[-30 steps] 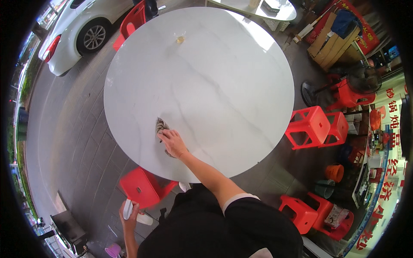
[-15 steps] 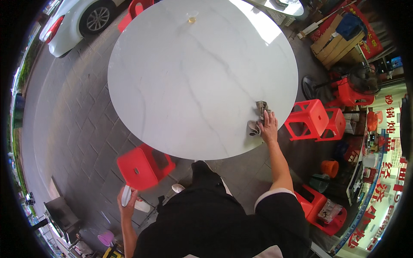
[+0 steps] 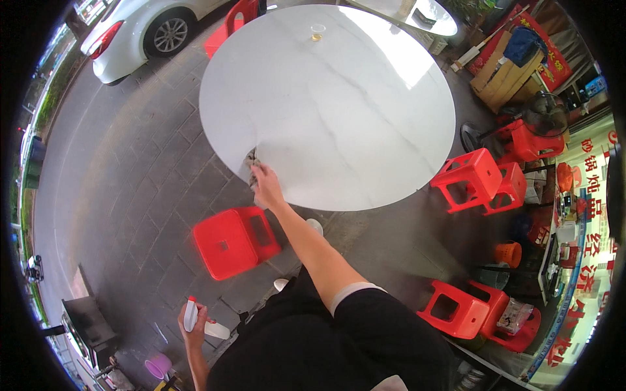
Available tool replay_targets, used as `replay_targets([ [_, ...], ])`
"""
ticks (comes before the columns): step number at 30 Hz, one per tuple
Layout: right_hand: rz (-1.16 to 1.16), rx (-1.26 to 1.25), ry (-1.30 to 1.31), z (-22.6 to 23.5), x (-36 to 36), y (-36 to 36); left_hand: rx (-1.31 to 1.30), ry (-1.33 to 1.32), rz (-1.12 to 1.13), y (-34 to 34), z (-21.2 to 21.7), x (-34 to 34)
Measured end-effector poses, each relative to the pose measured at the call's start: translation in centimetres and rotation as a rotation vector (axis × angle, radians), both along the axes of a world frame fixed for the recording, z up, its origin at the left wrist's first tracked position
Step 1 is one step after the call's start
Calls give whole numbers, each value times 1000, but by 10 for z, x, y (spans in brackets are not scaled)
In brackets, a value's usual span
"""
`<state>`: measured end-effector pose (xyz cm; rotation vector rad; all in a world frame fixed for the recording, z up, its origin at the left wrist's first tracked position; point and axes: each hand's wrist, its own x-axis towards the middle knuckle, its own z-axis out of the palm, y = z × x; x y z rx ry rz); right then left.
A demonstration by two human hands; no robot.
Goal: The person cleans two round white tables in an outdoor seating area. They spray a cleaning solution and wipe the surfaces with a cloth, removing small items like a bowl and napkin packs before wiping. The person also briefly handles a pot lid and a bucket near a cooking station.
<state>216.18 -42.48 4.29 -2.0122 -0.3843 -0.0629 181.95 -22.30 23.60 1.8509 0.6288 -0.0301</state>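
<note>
My right hand (image 3: 267, 187) is closed on a crumpled grey-brown cloth (image 3: 251, 159) at the near left edge of a round white marble-patterned table (image 3: 345, 124). The arm reaches across in front of me to get there. Low on the left, away from the table, my left hand (image 3: 192, 330) grips a white spray bottle (image 3: 217, 330) with a red nozzle tip. Near the table's far side stands a small clear cup (image 3: 317, 32) with some yellowish liquid in it.
A red plastic stool (image 3: 225, 244) stands at the table's near left; several more stools (image 3: 479, 171) are on the right. Behind them is a standing fan (image 3: 546, 116). A white car (image 3: 140, 36) is parked far left. A pink bucket (image 3: 157, 365) sits low left.
My right hand has swept the cloth from the table's near right side to its near left edge. The left hand still holds the spray bottle. The view has shifted somewhat.
</note>
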Motion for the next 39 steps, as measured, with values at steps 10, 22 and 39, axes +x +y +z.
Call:
replay_targets([
  [10, -451, 587, 54, 48, -5, -189, 11, 1, 71, 47, -4, -37],
  [22, -451, -945, -152, -44, 23, -175, 3, 59, 109, 53, -5, 19],
  [39, -417, -393, -272, -6, 2, 7, 26, -58, 281, 153, -25, -102],
])
